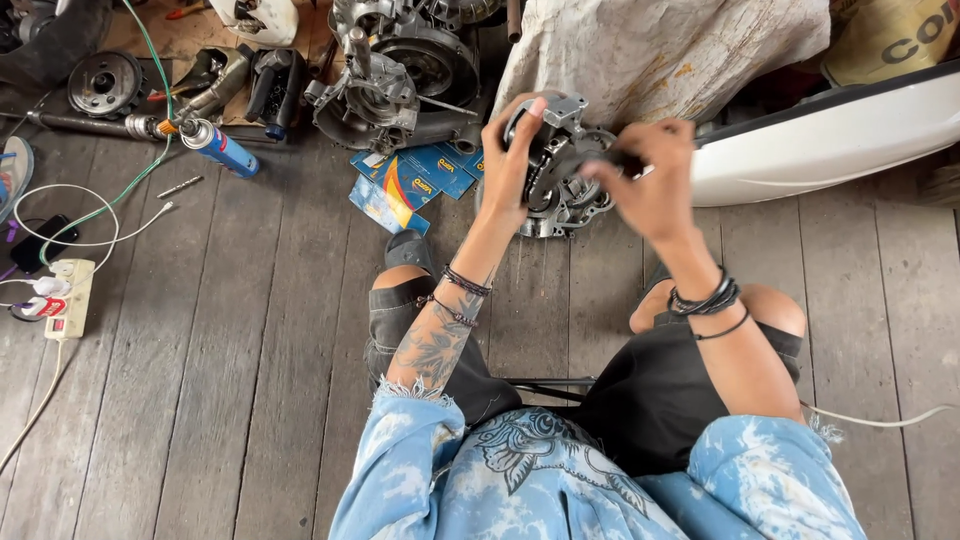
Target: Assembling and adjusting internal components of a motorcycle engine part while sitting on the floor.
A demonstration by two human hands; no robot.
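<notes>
My left hand (508, 160) grips the left side of a dark metal engine part (553, 150), held up above a round grey engine casing (560, 210) that lies on the wooden floor. My right hand (650, 175) is blurred and holds the part's right side, fingers closed on it. Both wrists wear dark bracelets. My knees show below the hands.
A larger engine block (400, 75) lies at the back, with blue cardboard boxes (405, 180) in front of it. A blue spray can (222, 148), a round metal disc (104, 83) and a white power strip (68, 298) with cables lie left. A white panel (830, 140) sits right.
</notes>
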